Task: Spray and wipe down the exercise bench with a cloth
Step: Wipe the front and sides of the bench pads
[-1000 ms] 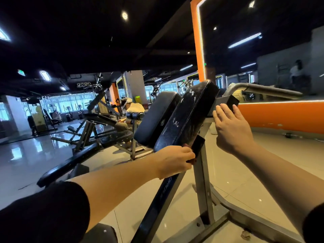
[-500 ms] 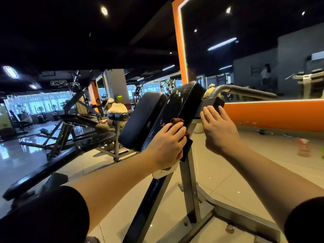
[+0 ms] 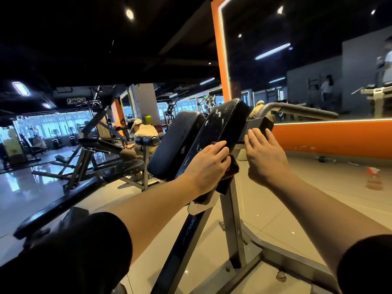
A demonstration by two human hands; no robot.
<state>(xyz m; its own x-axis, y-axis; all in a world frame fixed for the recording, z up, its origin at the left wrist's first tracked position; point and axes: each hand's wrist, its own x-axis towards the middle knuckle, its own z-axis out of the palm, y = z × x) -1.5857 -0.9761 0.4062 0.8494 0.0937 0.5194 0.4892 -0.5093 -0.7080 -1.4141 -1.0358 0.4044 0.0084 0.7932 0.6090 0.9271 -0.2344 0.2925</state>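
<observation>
The sloping blue frame beam (image 3: 186, 236) of the bench carries pale lettering along its side, but it is too blurred to read. A ring-shaped sign (image 3: 76, 100) hangs far back, also unreadable.

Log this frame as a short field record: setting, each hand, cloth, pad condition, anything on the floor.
setting: gym floor, mirror wall with orange frame
left hand: presses a dark cloth against the near black pad
right hand: fingers straight, at the grey metal bracket beside the pad
pad condition: white streaks and flecks on its upper part
second pad: left of it, untouched
floor: reddish, blurred object at right, identity unclear
</observation>
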